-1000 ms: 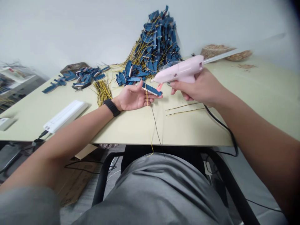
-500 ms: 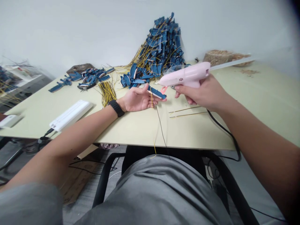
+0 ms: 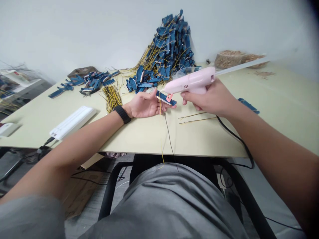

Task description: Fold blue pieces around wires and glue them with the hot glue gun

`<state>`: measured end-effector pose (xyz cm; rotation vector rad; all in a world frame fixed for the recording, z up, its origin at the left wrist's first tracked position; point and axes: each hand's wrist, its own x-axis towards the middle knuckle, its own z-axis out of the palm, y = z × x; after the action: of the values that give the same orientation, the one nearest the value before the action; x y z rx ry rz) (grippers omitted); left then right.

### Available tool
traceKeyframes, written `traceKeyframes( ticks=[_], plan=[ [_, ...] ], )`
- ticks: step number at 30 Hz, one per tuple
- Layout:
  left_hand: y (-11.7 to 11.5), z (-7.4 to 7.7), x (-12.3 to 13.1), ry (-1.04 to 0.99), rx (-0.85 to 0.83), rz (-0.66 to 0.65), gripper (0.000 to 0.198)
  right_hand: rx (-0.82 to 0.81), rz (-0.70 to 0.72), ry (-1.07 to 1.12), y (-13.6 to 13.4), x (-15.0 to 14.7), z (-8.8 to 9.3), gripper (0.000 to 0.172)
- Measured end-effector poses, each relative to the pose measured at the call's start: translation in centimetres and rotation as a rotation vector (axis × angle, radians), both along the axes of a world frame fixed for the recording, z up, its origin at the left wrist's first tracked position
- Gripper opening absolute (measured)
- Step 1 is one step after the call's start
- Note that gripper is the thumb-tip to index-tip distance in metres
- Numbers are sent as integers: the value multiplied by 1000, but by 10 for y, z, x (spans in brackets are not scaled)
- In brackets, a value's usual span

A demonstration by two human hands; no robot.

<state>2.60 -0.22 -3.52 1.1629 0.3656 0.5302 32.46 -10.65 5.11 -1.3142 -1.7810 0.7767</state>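
Note:
My left hand (image 3: 147, 106) lies palm up on the table and holds a blue plastic connector (image 3: 166, 98) between its fingers and thumb. Thin yellow and black wires (image 3: 166, 132) hang from it toward the table's front edge. My right hand (image 3: 209, 97) is closed around the grip of a pink hot glue gun (image 3: 191, 82), which has a long glue stick in its rear. The gun's nozzle sits just above and to the left of the connector, and I cannot tell whether they touch.
A large heap of blue connectors with yellow wires (image 3: 168, 49) stands at the table's back. Smaller blue clusters (image 3: 94, 83), a yellow wire bundle (image 3: 112, 98), a white power strip (image 3: 72, 122), thin gold rods (image 3: 196, 117) and the gun's black cord (image 3: 234, 136) lie around my hands.
The glue gun's nozzle has dropped closer to the blue connector. A flat blue piece now shows on the table beyond my right forearm.

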Motion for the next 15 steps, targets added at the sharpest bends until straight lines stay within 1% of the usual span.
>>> traceKeyframes(
  ticks=[4, 7, 12, 15],
  plan=[
    [0, 0, 0, 19, -26, 26, 74, 28, 9, -25, 2, 2, -3, 16],
    [1, -1, 0, 18, -26, 44, 69, 54, 14, -18, 2, 2, -4, 16],
    [0, -1, 1, -9, 62, -30, 62, 39, -2, 5, -1, -2, -1, 18],
    [0, -1, 2, -2, 96, -50, 58, 19, -18, 15, -5, -4, 3, 20]
  ],
)
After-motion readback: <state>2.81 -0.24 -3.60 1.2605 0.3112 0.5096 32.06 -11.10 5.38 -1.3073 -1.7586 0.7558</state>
